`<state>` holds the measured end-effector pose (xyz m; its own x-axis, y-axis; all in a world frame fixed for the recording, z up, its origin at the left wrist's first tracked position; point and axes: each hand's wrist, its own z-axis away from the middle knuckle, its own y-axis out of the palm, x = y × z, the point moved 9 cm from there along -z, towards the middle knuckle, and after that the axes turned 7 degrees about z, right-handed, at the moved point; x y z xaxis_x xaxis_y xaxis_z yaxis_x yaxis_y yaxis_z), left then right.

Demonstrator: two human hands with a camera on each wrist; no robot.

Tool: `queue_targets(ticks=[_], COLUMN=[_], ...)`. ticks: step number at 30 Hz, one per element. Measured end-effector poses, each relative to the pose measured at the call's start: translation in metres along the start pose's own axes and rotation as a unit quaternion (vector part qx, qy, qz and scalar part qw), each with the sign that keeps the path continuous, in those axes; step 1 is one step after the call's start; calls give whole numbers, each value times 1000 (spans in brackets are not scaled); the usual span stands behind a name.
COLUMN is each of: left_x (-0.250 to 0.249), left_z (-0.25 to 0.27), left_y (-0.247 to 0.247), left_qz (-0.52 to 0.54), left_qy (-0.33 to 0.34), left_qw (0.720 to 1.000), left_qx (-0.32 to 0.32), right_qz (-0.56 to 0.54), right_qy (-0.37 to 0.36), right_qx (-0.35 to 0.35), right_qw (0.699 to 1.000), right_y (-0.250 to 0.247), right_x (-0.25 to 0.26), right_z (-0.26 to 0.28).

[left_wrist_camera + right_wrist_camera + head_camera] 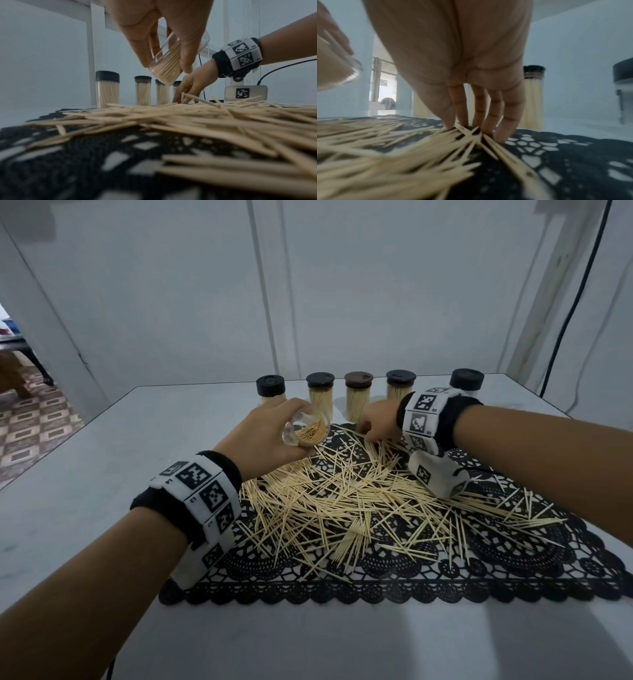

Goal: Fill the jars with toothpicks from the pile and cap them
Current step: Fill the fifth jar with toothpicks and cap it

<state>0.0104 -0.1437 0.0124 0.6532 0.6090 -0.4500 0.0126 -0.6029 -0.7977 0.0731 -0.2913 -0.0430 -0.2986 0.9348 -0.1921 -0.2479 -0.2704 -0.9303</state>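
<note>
My left hand (pixel 298 440) grips a clear uncapped jar (pixel 308 428), tilted with its mouth toward me and partly filled with toothpicks. The jar (pixel 168 65) hangs above the far left of the loose toothpick pile (pixel 359 494). That pile lies spread on a black lace mat (pixel 513 559). My right hand (pixel 366 436) reaches down at the pile's far edge. There, thumb and fingertips (pixel 503 136) close on the ends of a few toothpicks (pixel 471 135) still lying on the mat. Capped jars stand in a row behind the mat, three of them (pixel 320 402) (pixel 358 402) (pixel 400 395) visibly full.
Two more capped jars stand at the row's left end (pixel 270 388) and right end (pixel 466 380). A small black cap-like thing (pixel 216 101) lies behind the pile. The white table (pixel 102 474) ends at a left edge, tiled floor beyond. A black cable (pixel 565 330) hangs at the right wall.
</note>
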Motion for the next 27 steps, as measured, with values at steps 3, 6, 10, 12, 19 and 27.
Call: queue_targets(ticks=[3, 6, 10, 12, 19, 27], left_x=[0, 0, 0, 0, 1, 1], left_z=[0, 1, 1, 1, 1, 0], left_y=[1, 2, 1, 0, 2, 2], left_qz=[0, -2, 2, 3, 2, 4], left_qy=[0, -1, -1, 1, -1, -4], left_qw=[1000, 1000, 1000, 1000, 1000, 1000], left_qx=[2, 3, 4, 1, 3, 7], right_qz=[-28, -49, -89, -121, -101, 19], right_qy=[-46, -82, -118, -111, -60, -27], right_qx=[-36, -49, -63, -85, -82, -14], right_qw=[998, 994, 987, 983, 990, 999], right_y=[-3, -1, -9, -14, -8, 3], right_x=[17, 30, 36, 29, 5, -5], right_z=[7, 15, 28, 31, 31, 40])
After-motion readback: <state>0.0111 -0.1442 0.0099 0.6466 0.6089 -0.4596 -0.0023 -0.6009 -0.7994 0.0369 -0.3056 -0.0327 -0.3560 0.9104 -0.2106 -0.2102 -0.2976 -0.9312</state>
